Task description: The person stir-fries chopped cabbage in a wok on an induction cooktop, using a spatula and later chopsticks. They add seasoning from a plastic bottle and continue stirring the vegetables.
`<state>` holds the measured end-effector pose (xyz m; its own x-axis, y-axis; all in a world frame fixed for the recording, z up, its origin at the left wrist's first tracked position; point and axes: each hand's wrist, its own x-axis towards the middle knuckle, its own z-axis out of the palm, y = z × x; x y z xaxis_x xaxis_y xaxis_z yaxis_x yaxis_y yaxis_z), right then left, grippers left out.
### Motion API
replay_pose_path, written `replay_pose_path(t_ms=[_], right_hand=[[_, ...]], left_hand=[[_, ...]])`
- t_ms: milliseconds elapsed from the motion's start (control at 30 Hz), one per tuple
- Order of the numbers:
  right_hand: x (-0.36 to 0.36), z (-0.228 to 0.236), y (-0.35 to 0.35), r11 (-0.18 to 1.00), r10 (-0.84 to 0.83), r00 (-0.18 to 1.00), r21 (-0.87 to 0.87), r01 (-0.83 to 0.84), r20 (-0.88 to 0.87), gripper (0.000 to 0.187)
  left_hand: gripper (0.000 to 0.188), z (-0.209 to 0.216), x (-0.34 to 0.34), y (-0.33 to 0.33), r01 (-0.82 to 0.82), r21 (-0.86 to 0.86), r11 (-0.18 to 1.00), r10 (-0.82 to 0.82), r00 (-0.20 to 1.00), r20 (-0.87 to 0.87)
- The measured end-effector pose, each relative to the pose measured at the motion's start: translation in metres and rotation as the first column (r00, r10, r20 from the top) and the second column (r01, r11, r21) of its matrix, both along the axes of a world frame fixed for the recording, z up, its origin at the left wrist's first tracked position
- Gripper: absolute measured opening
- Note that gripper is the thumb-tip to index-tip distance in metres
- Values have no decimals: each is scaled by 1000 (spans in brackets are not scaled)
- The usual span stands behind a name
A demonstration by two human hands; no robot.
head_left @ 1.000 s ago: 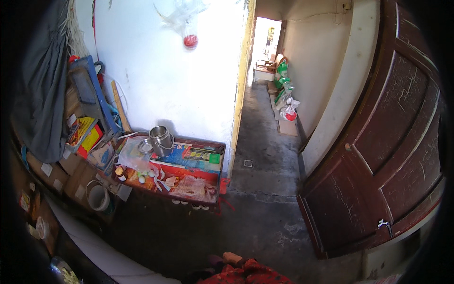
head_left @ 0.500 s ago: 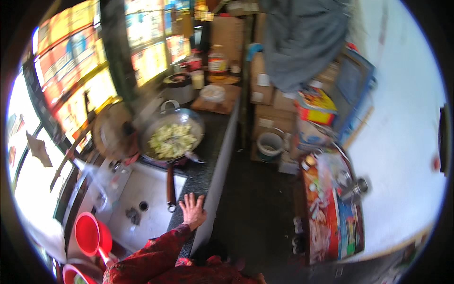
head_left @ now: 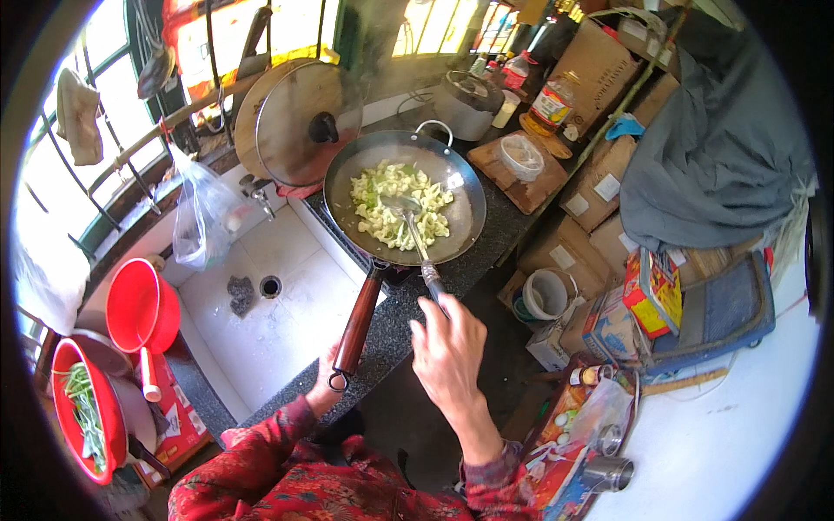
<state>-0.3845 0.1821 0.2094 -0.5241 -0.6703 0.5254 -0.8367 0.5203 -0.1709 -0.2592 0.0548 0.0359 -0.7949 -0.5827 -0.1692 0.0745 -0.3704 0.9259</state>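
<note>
A wok (head_left: 473, 208) holds chopped pale green and white vegetables (head_left: 382, 213). Its brown handle (head_left: 358, 326) points toward me. My left hand (head_left: 323, 389) is beside and partly beneath the handle's ring end; its fingers are mostly hidden, so whether it grips cannot be told. A metal spatula (head_left: 421, 239) lies with its head among the vegetables and its dark handle leaning over the near rim. My right hand (head_left: 452, 356) has its fingers bent around the end of that handle.
Left of the wok is a white sink (head_left: 300, 321). A glass lid (head_left: 295, 130) leans behind it. Red dipper (head_left: 139, 304) and red basin of greens (head_left: 82, 417) stand at left. A cutting board (head_left: 521, 191), oil bottle (head_left: 553, 104) and cooker (head_left: 469, 104) stand beyond; cartons (head_left: 599, 187) at right.
My view has turned and come closer to the wok. My right hand has come to the spatula handle. My left hand, earlier spread flat on the counter edge, is now by the wok handle's end.
</note>
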Motion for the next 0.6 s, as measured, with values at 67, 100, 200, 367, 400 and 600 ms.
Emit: replay_pose_path(t_ms=[67,100,200,367,400,600], right_hand=[[-21,7,-27,980,-9,1000,199,10,-5,46],[-31,3,-38,955,-24,999,294,32,-33,49],[-59,-12,-46,808,-59,994,581,99,-87,48],[-96,-20,-41,732,44,977,672,111,-208,44],[-105,-16,-38,726,49,983,682,87,-177,44],[-135,30,-10,756,160,968,606,-245,192,56]], left_hand=[[58,21,-1,-22,192,532,825,-157,981,-109],[64,32,-5,-36,339,671,660,-234,941,-246],[62,64,1,-48,549,708,445,-235,834,-500],[59,85,3,-46,423,672,608,-309,906,-291],[58,85,2,-45,398,680,616,-294,917,-271],[55,92,-1,-36,314,733,603,-207,949,-237]])
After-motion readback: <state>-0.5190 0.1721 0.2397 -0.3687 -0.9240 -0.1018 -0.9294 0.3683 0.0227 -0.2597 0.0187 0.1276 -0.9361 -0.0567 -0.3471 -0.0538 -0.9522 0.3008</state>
